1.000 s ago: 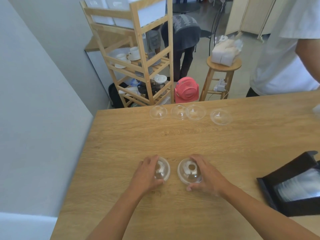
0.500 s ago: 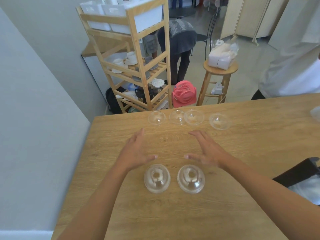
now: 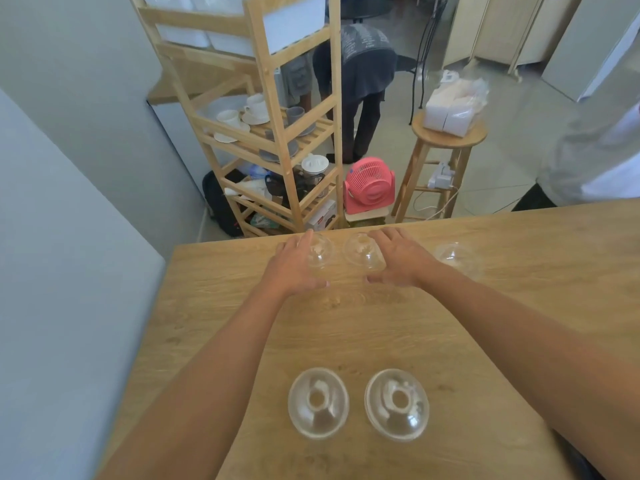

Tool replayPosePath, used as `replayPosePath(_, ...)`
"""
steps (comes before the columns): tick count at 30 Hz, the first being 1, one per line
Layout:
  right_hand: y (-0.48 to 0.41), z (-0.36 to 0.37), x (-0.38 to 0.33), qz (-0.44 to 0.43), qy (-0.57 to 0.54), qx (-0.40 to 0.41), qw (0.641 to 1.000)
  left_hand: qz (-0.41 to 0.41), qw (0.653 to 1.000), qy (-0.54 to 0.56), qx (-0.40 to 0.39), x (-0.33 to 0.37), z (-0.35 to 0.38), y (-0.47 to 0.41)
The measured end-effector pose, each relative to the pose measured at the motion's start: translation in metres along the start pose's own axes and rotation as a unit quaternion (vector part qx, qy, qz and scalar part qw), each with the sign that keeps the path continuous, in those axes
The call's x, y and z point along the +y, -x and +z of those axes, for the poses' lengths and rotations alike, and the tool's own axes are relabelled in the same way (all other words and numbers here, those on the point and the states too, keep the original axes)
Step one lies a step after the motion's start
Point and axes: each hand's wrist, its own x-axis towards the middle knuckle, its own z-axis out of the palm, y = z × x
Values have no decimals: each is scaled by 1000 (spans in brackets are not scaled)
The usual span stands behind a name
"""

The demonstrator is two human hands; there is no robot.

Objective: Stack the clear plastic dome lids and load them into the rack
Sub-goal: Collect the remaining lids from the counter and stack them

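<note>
The big wooden table [image 3: 485, 306] fills the near part of the view. Behind it stand a tall wooden shelf [image 3: 273, 140], a stool [image 3: 446, 140] and a pink fan [image 3: 369, 185]. Both arms reach to the table's far edge. The left hand [image 3: 294, 268] curls its fingers and thumb round the far left lid [image 3: 320, 252]. The right hand [image 3: 398, 261] curls round the far middle lid [image 3: 362, 254], though blur hides how tightly. The far right lid [image 3: 457, 258] sits alone. The near left lid [image 3: 318, 403] and near right lid [image 3: 396, 405] sit side by side, apart.
</note>
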Motion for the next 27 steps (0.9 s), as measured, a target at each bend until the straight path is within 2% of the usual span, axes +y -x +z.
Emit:
replayPosePath(8,-65,11,6,21,64,-46,997,-30,999,11,-4,-10,17,-67)
replayPosePath(15,-87,26,-1,3,124,-83,989,1,999,27,21,-16,34,-76)
replayPosePath(23,-77,32,-22,-36,102,-78,991,-22,996,70,54,-25,34,-52)
replayPosePath(27,-52,26,-36,-44,30,-61,997,-33,991,111,70,-32,24,-25)
